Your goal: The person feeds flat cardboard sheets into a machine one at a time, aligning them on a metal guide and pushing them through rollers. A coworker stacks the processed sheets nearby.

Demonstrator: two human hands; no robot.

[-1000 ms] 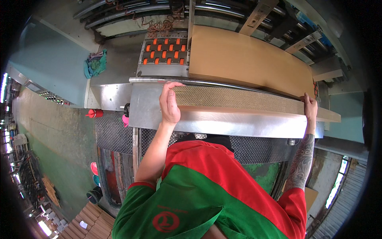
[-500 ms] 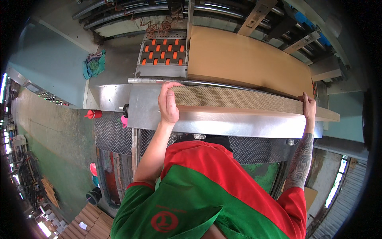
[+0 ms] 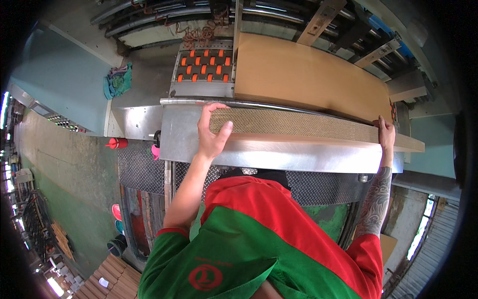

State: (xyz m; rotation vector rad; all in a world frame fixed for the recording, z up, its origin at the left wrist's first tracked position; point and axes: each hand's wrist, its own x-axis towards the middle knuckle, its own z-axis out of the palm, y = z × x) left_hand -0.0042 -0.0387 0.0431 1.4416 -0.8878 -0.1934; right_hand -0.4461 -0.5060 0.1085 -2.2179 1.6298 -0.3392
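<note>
from the head view i see a broad sheet-metal machine table, silver and slightly curved by the lens, running left to right across the middle. on it, and reaching to the far side, lies a flat stack of brown corrugated cardboard sheets; its near edge shows the fluted ends of the sheets as a long, speckled band.

to the far left of the stack sits a grey feed bed with rows of orange rollers, just beside the cardboard's left edge. beyond these, dark pipes and metal framing cross the far side. at the far left, a green rag lies on a pale ledge. below the table, near the body, dark chequer-plate flooring is visible, with a small red bottle-shaped object at its left.

my left hand grips the left end of the stack's near edge: fingers curl over the top, thumb pressed against the fluted face. my right hand, on a tattooed forearm, holds the right end of the same edge; its fingers rest on top, but how far they are curled or spread i cannot tell. the two hands are well apart, with the stack between them.
</note>
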